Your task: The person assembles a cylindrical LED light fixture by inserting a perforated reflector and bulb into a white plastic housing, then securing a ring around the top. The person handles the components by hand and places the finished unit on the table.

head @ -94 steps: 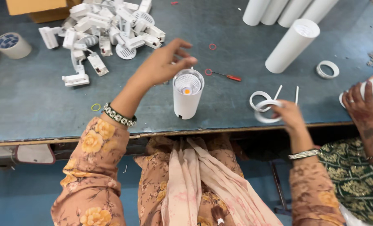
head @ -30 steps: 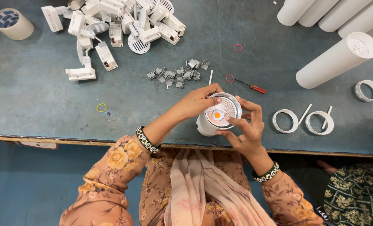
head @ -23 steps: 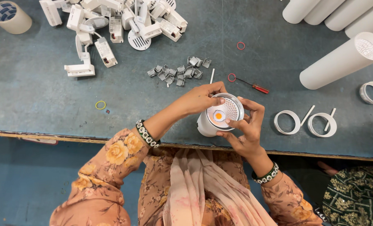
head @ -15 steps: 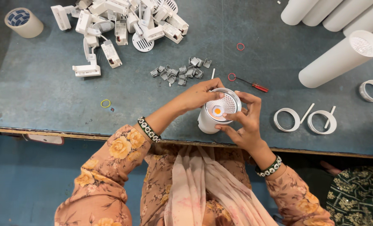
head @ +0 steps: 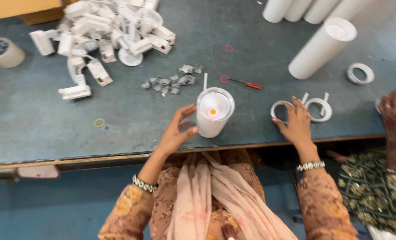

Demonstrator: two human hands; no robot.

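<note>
Left hand (head: 178,131) spread, thumb touching white lamp cylinder (head: 213,113) on bench (head: 42,129); right hand (head: 295,122) fingers on white ring (head: 281,109).

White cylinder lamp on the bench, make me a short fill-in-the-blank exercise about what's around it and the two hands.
1. The left hand rests against the white cylinder lamp, which stands ____ on the table.
2. The right hand touches a white ____.
3. The screwdriver has a ____ handle.
4. The small rubber band left of the lamp is ____.

Missing words: upright; ring; red; yellow
</note>
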